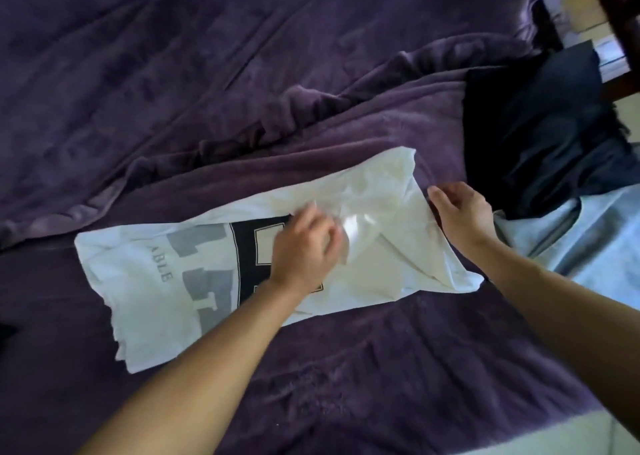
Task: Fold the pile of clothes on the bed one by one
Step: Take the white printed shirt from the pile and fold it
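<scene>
A white T-shirt (145,281) with a black and grey print lies folded into a long strip across the purple bedcover. My left hand (304,247) rests on its middle, over the black print, with the fingers curled into a fold of the white fabric; motion blur hides the fingertips. My right hand (460,212) is at the shirt's right end, its fingers bent at the edge of the cloth near the collar part. A dark navy garment (533,122) lies in a heap to the right, behind my right hand.
The purple bedcover (207,74) is rumpled in a ridge behind the shirt. A pale blue-grey cloth (595,247) lies at the right edge under the dark garment. Wooden furniture (616,11) stands at the top right corner. A dark scrap shows at the far left edge.
</scene>
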Available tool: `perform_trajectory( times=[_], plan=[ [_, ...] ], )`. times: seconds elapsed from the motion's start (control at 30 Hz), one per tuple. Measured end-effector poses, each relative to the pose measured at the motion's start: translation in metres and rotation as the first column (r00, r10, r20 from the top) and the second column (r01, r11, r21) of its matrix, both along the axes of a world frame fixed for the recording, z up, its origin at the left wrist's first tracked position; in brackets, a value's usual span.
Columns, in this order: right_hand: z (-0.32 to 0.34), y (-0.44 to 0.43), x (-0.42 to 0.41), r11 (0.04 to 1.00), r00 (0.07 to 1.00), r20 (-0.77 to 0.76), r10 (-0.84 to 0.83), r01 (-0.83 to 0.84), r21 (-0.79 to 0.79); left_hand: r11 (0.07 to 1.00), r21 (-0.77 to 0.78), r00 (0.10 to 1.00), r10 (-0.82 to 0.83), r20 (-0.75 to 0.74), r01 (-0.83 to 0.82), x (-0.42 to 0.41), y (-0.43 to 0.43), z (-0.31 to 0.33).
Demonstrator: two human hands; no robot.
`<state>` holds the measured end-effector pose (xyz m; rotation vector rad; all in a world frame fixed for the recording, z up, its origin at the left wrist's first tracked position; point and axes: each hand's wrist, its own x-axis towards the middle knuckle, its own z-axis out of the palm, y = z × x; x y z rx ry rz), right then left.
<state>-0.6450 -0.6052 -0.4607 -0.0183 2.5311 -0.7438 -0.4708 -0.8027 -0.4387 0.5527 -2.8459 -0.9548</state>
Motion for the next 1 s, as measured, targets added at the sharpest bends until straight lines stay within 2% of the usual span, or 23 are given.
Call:
perform_trajectory(
  times=[0.03, 0.07, 0.1, 0.17, 0.2, 0.23, 0.33, 0.5, 0.57, 0.63, 0.77, 0.9, 1.0],
  plan=[
    [-0.002, 0.003, 0.003, 1.0, 1.0, 0.019, -0.002, 0.002, -0.002, 0.997, -0.05, 0.998, 0.05, -0.041, -0.052, -0.011, -0.003, -0.003],
    [-0.004, 0.005, 0.006, 1.0, 0.999, 0.048, -0.012, 0.012, -0.002, 0.995, -0.102, 1.0, -0.008, -0.025, 0.005, -0.02, -0.002, -0.008],
    [-0.006, 0.008, 0.009, 0.999, 0.996, 0.086, -0.032, 0.033, -0.003, 0.985, -0.118, 0.99, -0.121, 0.066, 0.129, -0.027, 0.0, -0.015],
    [-0.011, 0.015, 0.015, 0.997, 0.982, 0.173, -0.071, 0.077, -0.025, 0.941, -0.007, 0.897, -0.321, 0.304, 0.339, -0.03, 0.011, -0.031],
    [-0.013, 0.019, 0.016, 0.996, 0.975, 0.209, -0.078, 0.087, -0.037, 0.934, 0.095, 0.845, -0.352, 0.402, 0.344, -0.029, 0.016, -0.037],
    [-0.013, 0.021, 0.018, 0.995, 0.968, 0.241, -0.074, 0.088, -0.047, 0.939, 0.184, 0.821, -0.342, 0.457, 0.289, -0.028, 0.02, -0.041],
    [-0.006, 0.025, 0.02, 0.994, 0.953, 0.303, -0.029, 0.059, -0.089, 0.933, 0.343, 0.843, -0.267, 0.467, 0.105, -0.023, 0.024, -0.038],
    [0.021, 0.002, 0.026, 0.994, 0.95, 0.308, 0.05, -0.018, -0.106, 0.894, 0.448, 0.813, -0.282, 0.509, 0.03, 0.04, 0.045, -0.002],
    [0.028, -0.018, 0.027, 0.996, 0.955, 0.289, 0.065, -0.045, -0.076, 0.889, 0.453, 0.828, -0.21, 0.52, -0.059, 0.07, 0.044, 0.005],
    [0.034, -0.035, 0.032, 0.997, 0.965, 0.251, 0.078, -0.07, -0.042, 0.904, 0.393, 0.83, -0.082, 0.551, -0.171, 0.1, 0.032, 0.008],
    [0.059, -0.059, 0.057, 0.992, 0.982, 0.145, 0.121, -0.114, -0.055, 0.907, 0.219, 0.761, 0.15, 0.631, -0.36, 0.164, -0.012, 0.011],
    [0.085, -0.106, 0.104, 0.947, 0.945, 0.064, 0.32, -0.319, -0.03, 0.852, 0.113, 0.704, 0.34, 0.624, -0.511, 0.219, -0.055, 0.019],
    [0.088, -0.156, 0.149, 0.898, 0.897, 0.085, 0.435, -0.439, 0.04, 0.803, 0.116, 0.686, 0.412, 0.6, -0.584, 0.249, -0.079, 0.023]
  ],
)
